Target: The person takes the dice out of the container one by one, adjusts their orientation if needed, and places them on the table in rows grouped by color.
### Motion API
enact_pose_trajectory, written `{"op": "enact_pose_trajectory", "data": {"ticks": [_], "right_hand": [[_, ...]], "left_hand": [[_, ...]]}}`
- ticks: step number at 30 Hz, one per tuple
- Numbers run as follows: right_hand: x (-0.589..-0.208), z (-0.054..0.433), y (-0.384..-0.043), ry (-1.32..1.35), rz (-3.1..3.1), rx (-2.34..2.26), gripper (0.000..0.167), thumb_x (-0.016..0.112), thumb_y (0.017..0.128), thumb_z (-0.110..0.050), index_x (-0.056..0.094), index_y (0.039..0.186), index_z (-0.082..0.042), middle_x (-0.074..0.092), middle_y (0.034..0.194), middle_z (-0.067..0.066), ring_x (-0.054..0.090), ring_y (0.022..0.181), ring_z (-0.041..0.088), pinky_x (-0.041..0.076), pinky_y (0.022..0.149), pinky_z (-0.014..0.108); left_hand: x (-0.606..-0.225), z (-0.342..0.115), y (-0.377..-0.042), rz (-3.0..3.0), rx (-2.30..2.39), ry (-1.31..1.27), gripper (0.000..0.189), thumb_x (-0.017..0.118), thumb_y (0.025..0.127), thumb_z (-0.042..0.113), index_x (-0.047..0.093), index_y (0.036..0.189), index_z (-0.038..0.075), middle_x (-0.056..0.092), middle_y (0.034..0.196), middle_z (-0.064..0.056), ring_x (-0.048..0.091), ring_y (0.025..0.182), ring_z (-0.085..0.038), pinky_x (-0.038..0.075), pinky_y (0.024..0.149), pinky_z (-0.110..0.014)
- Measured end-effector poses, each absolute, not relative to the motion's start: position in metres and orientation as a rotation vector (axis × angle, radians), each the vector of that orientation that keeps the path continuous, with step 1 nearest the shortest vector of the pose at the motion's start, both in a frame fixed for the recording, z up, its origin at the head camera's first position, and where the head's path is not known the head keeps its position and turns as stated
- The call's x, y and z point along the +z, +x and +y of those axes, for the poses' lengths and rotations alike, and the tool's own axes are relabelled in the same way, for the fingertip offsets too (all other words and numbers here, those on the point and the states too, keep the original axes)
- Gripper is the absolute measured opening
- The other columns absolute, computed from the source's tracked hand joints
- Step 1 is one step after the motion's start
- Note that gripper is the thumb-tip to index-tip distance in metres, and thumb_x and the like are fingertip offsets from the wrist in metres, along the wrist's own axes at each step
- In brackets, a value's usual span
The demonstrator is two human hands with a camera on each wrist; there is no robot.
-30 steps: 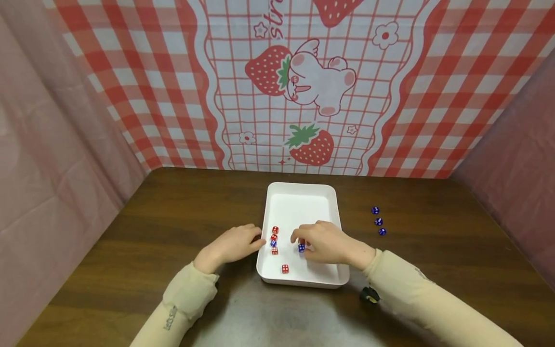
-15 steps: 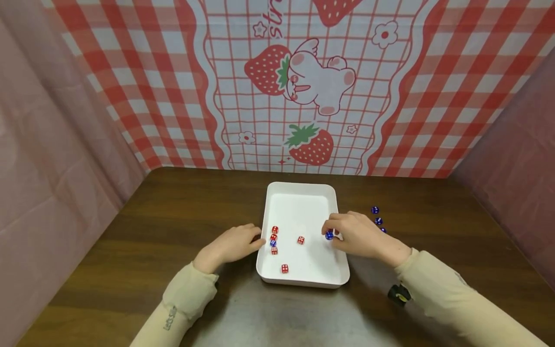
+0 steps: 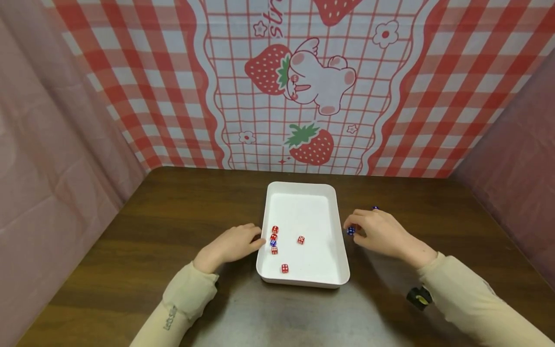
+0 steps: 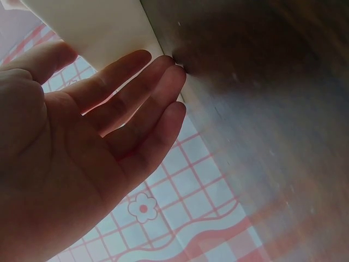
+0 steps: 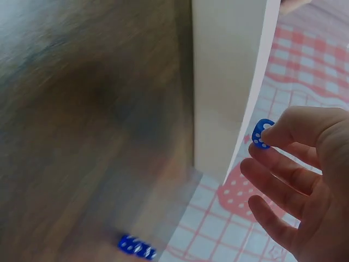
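A small shiny blue die with white dots [image 3: 350, 231] is at the tips of the right hand's [image 3: 381, 234] thumb and first finger, just right of the shallow white tray [image 3: 299, 187]. That hand pinches it, other fingers a bit bent. The left hand [image 3: 231, 246] holds nothing; its loose fingers touch the tray's left side. Inside the tray, three red dice [image 3: 275, 230] and one blue die [image 3: 273, 243] line up near the left side. Two other red dice [image 3: 284, 268] lie right of them. More blue dice [image 5: 136, 246] sit on the brown wooden table [image 3: 195, 202], right of the tray.
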State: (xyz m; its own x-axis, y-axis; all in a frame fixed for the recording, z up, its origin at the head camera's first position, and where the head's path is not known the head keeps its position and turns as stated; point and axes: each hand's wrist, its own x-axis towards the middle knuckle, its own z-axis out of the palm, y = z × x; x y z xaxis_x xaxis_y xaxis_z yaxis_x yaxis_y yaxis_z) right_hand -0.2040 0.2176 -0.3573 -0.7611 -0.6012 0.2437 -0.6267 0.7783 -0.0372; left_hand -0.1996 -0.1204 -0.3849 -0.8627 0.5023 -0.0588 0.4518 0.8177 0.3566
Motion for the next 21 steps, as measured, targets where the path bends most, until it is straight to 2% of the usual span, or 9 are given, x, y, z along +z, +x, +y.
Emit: {"op": "enact_pose_trajectory", "data": {"ticks": [6,15,21], "right_hand": [[-0.361,0.233,-0.204,0.902,-2.793,0.206,0.02,0.065,0.072,-0.011,0.061,0.09,-0.018,0.059,0.077,-0.011,0.053,0.068,0.004,0.044,0.059,0.027],[-0.366,0.254,-0.204,0.861,-2.805,0.166,0.016,0.068,0.071,-0.014,0.061,0.085,-0.018,0.056,0.07,-0.012,0.05,0.063,0.004,0.04,0.065,0.034],[-0.373,0.268,-0.203,0.801,-2.846,0.172,0.016,0.069,0.072,-0.015,0.062,0.086,-0.017,0.06,0.076,-0.01,0.051,0.063,0.006,0.042,0.062,0.035]], "left_hand": [[-0.386,-0.121,-0.199,2.85,0.508,0.739,0.023,0.051,0.092,0.031,0.06,0.091,0.01,0.053,0.082,-0.001,0.048,0.068,-0.015,0.041,0.067,-0.033],[-0.385,-0.121,-0.199,2.852,0.499,0.729,0.023,0.051,0.092,0.032,0.06,0.092,0.011,0.052,0.082,-0.001,0.048,0.069,-0.015,0.041,0.067,-0.033],[-0.383,-0.121,-0.199,2.843,0.512,0.739,0.024,0.05,0.092,0.031,0.061,0.093,0.01,0.051,0.081,-0.001,0.047,0.068,-0.014,0.04,0.066,-0.032]]}}
